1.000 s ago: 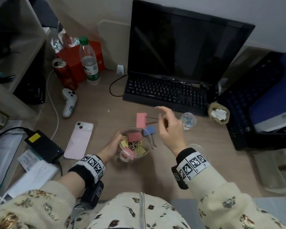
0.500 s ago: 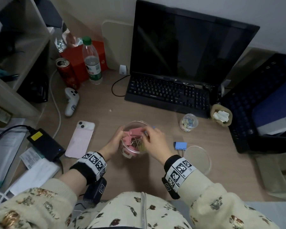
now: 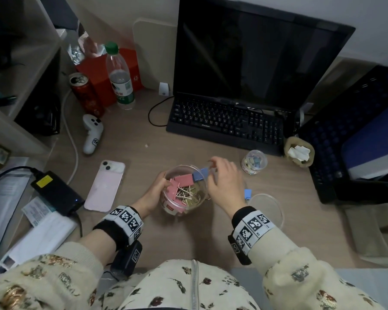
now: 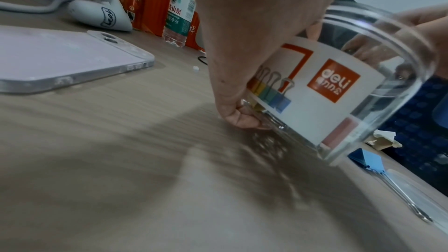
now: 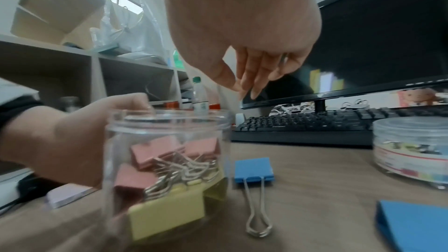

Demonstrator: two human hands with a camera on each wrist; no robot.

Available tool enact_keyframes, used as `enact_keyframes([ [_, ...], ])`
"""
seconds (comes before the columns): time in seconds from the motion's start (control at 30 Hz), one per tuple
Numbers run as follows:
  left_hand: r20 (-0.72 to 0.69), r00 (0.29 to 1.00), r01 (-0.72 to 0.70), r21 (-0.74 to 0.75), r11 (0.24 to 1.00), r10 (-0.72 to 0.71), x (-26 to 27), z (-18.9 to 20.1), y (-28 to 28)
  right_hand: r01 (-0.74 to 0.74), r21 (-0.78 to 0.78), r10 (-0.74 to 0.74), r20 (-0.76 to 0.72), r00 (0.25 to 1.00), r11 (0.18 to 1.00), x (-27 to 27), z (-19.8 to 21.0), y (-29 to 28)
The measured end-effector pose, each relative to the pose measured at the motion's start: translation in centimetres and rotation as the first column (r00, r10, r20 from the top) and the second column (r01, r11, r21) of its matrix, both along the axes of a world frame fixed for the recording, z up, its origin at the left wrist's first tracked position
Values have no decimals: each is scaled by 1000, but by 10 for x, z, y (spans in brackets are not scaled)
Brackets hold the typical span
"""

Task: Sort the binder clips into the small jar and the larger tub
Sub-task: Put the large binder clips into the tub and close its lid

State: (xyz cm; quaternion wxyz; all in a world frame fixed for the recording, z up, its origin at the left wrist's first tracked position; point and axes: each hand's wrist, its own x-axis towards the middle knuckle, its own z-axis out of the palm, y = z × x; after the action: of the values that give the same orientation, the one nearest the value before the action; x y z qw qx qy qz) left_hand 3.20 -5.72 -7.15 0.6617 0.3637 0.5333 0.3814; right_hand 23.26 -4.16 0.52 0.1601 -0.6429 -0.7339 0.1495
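The person is leaning over the desk [image 3: 188, 238] with both forearms reaching forward. The left hand [image 3: 152, 194] is wrapping around the left wall of the tub [image 3: 168, 205], which is standing on the desk straight ahead. The thumb is hooking over the near part of the rim and the fingers are curling round the far side, so that hand is clamped on the tub.

Just right of it, the right hand [image 3: 225, 180] is arching above the tub's far right edge, wrist raised and fingertips pointing down and left. The thumb and fingers are drawing together by the wire handles of a blue clip [image 3: 199, 174] at the rim. I cannot tell whether they are actually pinching the wire. In the right wrist view this clip is lying on the desk against the tub, apart from the fingers.

A second blue clip [image 3: 247, 193] is lying beside a clear lid [image 3: 276, 211], under the right wrist.

From above, pink clips [image 3: 182, 179] are showing on top inside the tub. Only the right wrist view is showing the yellow clips [image 5: 167, 216] lying beneath them. Only the left wrist view is showing the tub's white label [image 4: 315, 87] with its orange logo, and the little finger tucking under the base.

Farther right, the small jar [image 3: 244, 164] is standing in front of the keyboard [image 3: 224, 124], with clips inside. The dark monitor [image 3: 255, 59] is rising behind.
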Motion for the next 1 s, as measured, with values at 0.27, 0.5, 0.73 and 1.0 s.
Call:
enact_keyframes([
  [0.27,10,1000,-17,-60,998,18,8,0,-1,202,-469,17,422,907,860,64,-27,14],
  [0.5,-45,999,-2,-91,996,-2,6,2,1,214,-495,-31,352,936,842,78,-52,10],
  [0.73,-75,997,-29,-117,993,20,14,10,4,210,-536,-89,243,966,817,80,-54,15],
  [1.0,-84,996,-1,-140,990,-11,17,14,6,141,-494,-81,141,987,858,77,-52,20],
])
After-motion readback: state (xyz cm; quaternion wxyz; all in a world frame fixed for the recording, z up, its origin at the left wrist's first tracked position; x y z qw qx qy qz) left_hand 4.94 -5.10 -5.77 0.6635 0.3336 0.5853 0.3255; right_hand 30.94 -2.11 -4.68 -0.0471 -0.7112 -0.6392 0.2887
